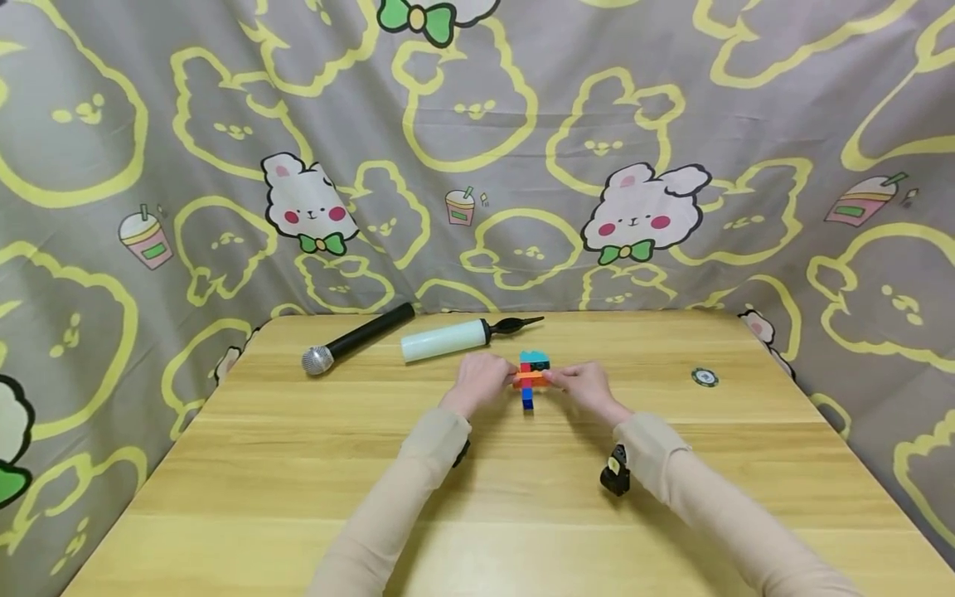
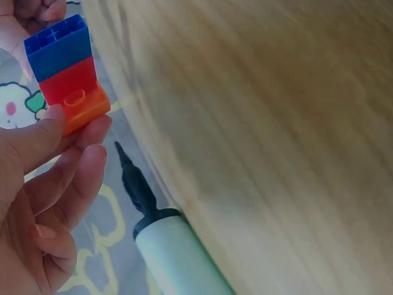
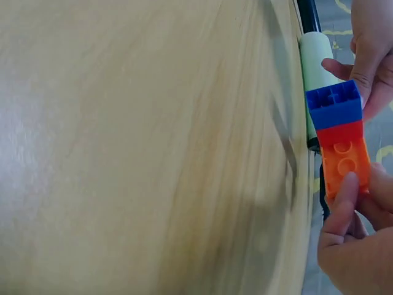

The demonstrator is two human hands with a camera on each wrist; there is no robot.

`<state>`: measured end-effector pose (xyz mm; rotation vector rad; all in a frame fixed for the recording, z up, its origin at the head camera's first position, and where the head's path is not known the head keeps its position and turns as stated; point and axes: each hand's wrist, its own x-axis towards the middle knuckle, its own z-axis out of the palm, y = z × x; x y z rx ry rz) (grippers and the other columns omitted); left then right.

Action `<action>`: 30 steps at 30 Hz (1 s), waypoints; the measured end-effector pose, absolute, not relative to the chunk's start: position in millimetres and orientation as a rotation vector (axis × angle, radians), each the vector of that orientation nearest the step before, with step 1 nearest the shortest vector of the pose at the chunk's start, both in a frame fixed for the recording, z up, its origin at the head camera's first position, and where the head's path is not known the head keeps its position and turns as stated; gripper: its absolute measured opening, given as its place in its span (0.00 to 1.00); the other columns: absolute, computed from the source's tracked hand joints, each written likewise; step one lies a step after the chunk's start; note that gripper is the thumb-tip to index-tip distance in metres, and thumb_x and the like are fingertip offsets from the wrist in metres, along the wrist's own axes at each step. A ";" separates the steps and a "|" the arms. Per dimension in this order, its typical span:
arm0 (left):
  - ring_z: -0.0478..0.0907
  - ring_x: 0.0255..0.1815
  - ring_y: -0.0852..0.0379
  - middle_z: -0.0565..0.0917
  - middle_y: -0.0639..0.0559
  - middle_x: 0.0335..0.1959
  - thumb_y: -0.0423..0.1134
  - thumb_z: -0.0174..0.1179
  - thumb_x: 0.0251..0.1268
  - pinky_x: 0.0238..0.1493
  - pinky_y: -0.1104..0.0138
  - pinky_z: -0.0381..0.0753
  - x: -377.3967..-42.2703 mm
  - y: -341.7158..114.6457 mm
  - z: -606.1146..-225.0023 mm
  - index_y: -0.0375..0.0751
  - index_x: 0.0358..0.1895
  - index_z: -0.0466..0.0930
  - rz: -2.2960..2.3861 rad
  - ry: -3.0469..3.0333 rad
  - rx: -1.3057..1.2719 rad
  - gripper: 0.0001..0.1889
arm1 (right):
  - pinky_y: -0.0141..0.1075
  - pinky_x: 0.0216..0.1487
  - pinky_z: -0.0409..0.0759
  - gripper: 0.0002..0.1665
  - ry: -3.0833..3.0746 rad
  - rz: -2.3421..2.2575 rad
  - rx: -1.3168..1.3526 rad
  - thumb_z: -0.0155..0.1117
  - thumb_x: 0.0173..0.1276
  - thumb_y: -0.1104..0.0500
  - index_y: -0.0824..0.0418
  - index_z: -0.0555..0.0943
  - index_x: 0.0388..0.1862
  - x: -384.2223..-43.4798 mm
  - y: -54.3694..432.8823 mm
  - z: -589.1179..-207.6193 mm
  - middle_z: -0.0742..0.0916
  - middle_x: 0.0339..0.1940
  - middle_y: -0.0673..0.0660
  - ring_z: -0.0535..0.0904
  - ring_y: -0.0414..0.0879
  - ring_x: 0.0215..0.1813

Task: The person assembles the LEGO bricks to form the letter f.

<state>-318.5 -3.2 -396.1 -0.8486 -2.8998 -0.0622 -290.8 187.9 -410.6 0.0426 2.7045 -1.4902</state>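
A small model of toy building bricks (image 1: 526, 381) stands up between my two hands, over the back half of the table. Blue bricks (image 3: 336, 104) form its lower end. Above them come a red brick (image 2: 70, 80) and an orange brick (image 3: 346, 166) with studs, and a teal piece (image 1: 534, 358) tops it. From the left, my left hand (image 1: 481, 383) pinches the orange part between thumb and fingers. My right hand (image 1: 589, 390) pinches the orange part's other end, its thumb and fingertips on the studded brick. Fingers hide parts of the orange brick.
Behind my left hand lies a pale green hand pump (image 1: 443, 341) with a black nozzle. A black microphone (image 1: 358, 340) with a silver head is farther left. One round chip (image 1: 705, 377) lies at the right. A patterned curtain (image 1: 477, 166) hangs behind the wooden table (image 1: 492, 547).
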 end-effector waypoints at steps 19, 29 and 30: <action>0.57 0.18 0.60 0.62 0.57 0.14 0.45 0.56 0.70 0.21 0.69 0.53 -315.9 2.4 -411.7 0.52 0.17 0.75 0.021 -2.945 -0.867 0.18 | 0.28 0.32 0.75 0.14 2.583 -1.517 0.108 0.63 0.67 0.57 0.66 0.85 0.45 -292.7 191.8 -430.1 0.89 0.38 0.60 0.83 0.45 0.43; 0.61 0.19 0.60 0.66 0.57 0.16 0.45 0.55 0.69 0.22 0.67 0.57 -316.0 6.4 -408.9 0.51 0.23 0.80 0.149 -2.962 -0.877 0.14 | 0.29 0.33 0.78 0.16 2.578 -1.513 0.069 0.64 0.67 0.56 0.69 0.85 0.44 -296.2 192.7 -431.2 0.90 0.35 0.61 0.84 0.42 0.37; 0.62 0.20 0.60 0.68 0.57 0.17 0.44 0.56 0.69 0.23 0.67 0.58 -316.5 6.9 -408.9 0.51 0.24 0.80 0.159 -2.965 -0.875 0.13 | 0.29 0.34 0.79 0.16 2.575 -1.514 0.064 0.64 0.67 0.56 0.69 0.85 0.44 -297.4 192.9 -431.7 0.89 0.35 0.61 0.85 0.42 0.37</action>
